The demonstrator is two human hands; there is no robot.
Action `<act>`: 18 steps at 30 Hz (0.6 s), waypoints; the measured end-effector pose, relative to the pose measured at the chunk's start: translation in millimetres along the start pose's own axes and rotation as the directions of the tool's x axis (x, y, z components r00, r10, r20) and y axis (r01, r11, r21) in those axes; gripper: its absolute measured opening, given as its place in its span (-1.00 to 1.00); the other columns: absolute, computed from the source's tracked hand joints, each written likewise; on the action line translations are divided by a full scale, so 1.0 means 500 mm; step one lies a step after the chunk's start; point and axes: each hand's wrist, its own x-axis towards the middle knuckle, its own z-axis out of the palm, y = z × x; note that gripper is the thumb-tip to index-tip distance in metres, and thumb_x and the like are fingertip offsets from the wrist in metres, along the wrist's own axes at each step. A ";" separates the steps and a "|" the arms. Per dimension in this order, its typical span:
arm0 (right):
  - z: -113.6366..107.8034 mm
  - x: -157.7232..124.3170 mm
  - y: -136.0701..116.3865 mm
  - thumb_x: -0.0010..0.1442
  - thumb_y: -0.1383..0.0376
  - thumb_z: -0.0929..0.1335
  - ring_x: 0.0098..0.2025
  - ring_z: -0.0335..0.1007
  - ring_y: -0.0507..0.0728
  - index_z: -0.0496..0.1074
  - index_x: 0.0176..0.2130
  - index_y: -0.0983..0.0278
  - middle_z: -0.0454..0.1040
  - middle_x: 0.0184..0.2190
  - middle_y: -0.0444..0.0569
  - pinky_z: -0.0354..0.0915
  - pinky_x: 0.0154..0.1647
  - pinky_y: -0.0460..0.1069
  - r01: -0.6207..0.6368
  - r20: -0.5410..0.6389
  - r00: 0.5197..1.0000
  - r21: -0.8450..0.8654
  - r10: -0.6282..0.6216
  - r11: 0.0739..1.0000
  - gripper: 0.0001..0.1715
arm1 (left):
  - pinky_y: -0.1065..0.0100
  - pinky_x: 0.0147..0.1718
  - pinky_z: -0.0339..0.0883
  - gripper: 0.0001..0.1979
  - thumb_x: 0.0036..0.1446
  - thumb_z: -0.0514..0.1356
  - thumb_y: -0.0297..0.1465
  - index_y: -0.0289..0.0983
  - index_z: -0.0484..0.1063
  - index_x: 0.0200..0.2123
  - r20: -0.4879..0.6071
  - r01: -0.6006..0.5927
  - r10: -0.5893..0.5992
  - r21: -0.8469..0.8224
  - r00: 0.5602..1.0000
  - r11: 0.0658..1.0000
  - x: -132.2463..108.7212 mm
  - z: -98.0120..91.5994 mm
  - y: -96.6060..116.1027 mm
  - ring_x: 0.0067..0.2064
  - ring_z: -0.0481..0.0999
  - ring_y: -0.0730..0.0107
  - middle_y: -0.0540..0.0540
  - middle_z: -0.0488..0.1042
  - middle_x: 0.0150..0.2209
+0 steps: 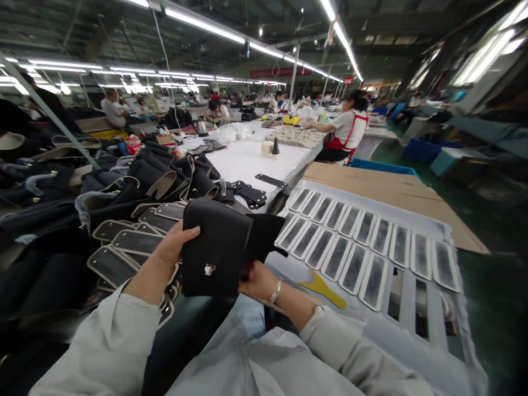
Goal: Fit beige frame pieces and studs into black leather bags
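Note:
A black leather bag piece (218, 242) with a small metal clasp (209, 269) is held up in front of me. My left hand (176, 242) grips its left edge, thumb lying on the front face. At the lower right edge, the curled fingers of my right hand (259, 281) hold the same piece; their tips are partly hidden behind it. A black flap (266, 234) sticks out to the right, above my right hand. Left of my left hand lie several dark panels with pale edges (113, 267).
Black bag parts (152, 170) are heaped on the left. To the right, a rack (412, 324) carries rows of pale-edged dark strips (375, 280) and a yellow scraper-shaped tool (324, 289). Perforated black straps (249, 192) lie on the white table (243, 157). A co-worker (348, 129) sits farther back.

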 end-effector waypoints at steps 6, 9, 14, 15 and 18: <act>-0.029 -0.016 -0.051 0.10 0.17 0.32 -0.59 0.07 -0.09 0.31 -0.59 0.35 0.12 -0.68 -0.25 -0.03 -0.60 -0.16 -0.104 -0.084 0.989 0.220 0.125 0.970 -0.64 | 0.19 -0.21 0.50 -0.59 -0.09 0.28 -0.07 -0.28 0.53 -0.30 -0.128 0.012 -0.058 -0.334 0.990 0.943 -0.002 -0.034 -0.044 -0.29 0.59 0.11 -0.10 0.60 -0.36; -0.033 -0.036 -0.104 0.16 0.15 0.28 -0.63 0.07 -0.08 0.24 -0.63 0.32 0.10 -0.72 -0.24 -0.06 -0.63 -0.14 -0.156 -0.141 0.975 0.127 0.174 0.980 -0.57 | 0.16 -0.16 0.47 -0.55 -0.02 0.20 0.00 -0.24 0.53 -0.25 -0.134 -0.041 -0.018 -0.428 0.991 0.903 -0.016 -0.023 -0.062 -0.25 0.59 0.11 -0.08 0.60 -0.34; -0.061 -0.056 -0.193 0.27 0.07 0.18 -0.49 0.38 0.08 0.36 -0.53 0.31 0.42 -0.58 -0.02 0.16 -0.48 -0.07 -0.288 -0.319 0.931 -0.334 0.180 0.898 -0.50 | 0.04 -0.02 0.37 -0.47 0.03 0.11 0.06 -0.20 0.49 -0.13 -0.195 -0.163 0.076 -0.485 0.978 0.859 -0.042 -0.004 -0.083 0.00 0.47 0.01 -0.10 0.58 -0.19; -0.067 -0.060 -0.208 0.27 0.07 0.18 -0.44 0.43 0.13 0.39 -0.46 0.31 0.47 -0.52 0.03 0.21 -0.45 -0.05 -0.316 -0.335 0.925 -0.426 0.176 0.848 -0.53 | 0.00 0.02 0.34 -0.48 0.05 0.08 0.07 -0.17 0.49 -0.12 -0.224 -0.196 0.097 -0.477 0.970 0.857 -0.047 0.001 -0.088 0.05 0.43 0.00 -0.09 0.57 -0.15; -0.078 -0.075 -0.240 0.27 0.14 0.20 -0.38 0.48 0.23 0.39 -0.21 0.31 0.50 -0.40 0.10 0.29 -0.43 0.01 -0.363 -0.375 0.915 -0.599 0.150 0.714 -0.68 | -0.04 0.09 0.26 -0.50 0.11 -0.02 0.07 -0.08 0.47 -0.10 -0.307 -0.270 0.157 -0.374 0.939 0.887 -0.062 0.022 -0.105 0.16 0.31 0.01 -0.03 0.51 -0.03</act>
